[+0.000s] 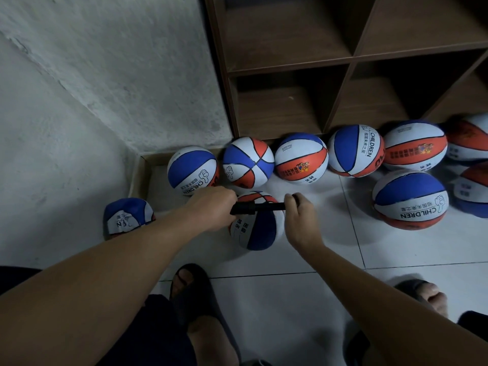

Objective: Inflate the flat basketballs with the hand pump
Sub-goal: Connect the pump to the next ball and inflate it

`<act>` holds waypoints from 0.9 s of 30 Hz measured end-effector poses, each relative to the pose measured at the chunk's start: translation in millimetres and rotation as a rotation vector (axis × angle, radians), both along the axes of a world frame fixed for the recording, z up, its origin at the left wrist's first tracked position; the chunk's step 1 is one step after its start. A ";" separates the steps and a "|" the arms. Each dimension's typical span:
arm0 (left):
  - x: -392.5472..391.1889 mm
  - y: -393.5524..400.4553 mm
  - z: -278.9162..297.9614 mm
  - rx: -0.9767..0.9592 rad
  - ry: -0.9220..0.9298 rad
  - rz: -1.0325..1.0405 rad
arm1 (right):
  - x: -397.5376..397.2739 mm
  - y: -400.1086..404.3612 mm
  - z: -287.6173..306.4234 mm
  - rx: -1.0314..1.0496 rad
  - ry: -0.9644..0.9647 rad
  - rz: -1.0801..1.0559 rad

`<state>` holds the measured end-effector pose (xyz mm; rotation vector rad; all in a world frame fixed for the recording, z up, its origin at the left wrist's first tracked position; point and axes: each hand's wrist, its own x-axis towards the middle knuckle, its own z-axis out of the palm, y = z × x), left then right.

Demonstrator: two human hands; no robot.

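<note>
Both hands, left hand [212,207] and right hand [299,220], around black pump [257,208] over basketball [257,231]

Matt black plastic pump [257,208], rough plastered wall [105,83], glossy floor tiles [330,299], wood-grain shelf [351,62].

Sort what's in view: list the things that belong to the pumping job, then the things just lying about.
In the job:
- black hand pump, gripped by left hand and right hand
- ball under the pump
- crumpled flat ball by the wall

Lying about:
- row of round balls along the shelf
- wooden shelf unit
- cardboard box
- slippers
</note>
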<state>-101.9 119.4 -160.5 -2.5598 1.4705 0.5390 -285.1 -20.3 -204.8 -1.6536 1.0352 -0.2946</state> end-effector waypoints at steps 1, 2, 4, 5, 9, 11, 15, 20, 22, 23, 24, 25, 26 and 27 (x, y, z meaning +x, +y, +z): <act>-1.8 -2.0 0.8 -0.003 0.006 0.001 | 2.5 7.1 2.4 -0.013 -0.003 0.020; -4.3 -3.4 2.3 -0.001 0.009 0.002 | 4.9 13.7 4.3 -0.017 0.000 0.038; -11.1 -5.9 4.1 0.002 0.006 -0.008 | 8.8 23.3 7.4 -0.020 0.009 0.069; -15.7 -6.6 3.8 0.002 0.014 -0.013 | 9.8 26.4 7.7 -0.033 0.012 0.085; -22.6 -8.2 4.4 -0.017 0.020 -0.023 | 14.0 31.0 8.2 -0.056 0.006 0.120; -19.1 -5.7 4.8 -0.027 0.026 -0.015 | 16.1 30.5 7.0 -0.053 0.010 0.146; -16.7 -3.5 4.6 -0.025 0.034 -0.013 | 17.4 28.8 8.7 -0.031 0.000 0.163; -2.3 1.9 3.4 -0.034 0.084 0.061 | 14.4 7.3 9.1 -0.019 0.025 0.077; 6.3 6.6 4.6 -0.024 0.133 0.099 | 6.1 -17.0 6.1 -0.016 0.031 -0.041; 9.2 8.2 4.9 -0.021 0.158 0.118 | 1.5 -28.4 4.8 -0.007 0.039 -0.078; 10.6 9.2 4.1 -0.018 0.174 0.132 | -2.8 -36.6 5.1 0.001 0.048 -0.088; 10.6 9.2 3.3 -0.015 0.174 0.135 | -5.9 -42.1 4.7 0.002 0.055 -0.081; 9.8 8.2 2.1 -0.010 0.164 0.131 | -8.1 -44.7 5.2 0.001 0.059 -0.068; 8.7 6.7 1.2 -0.006 0.154 0.125 | -9.1 -45.6 4.5 0.000 0.063 -0.063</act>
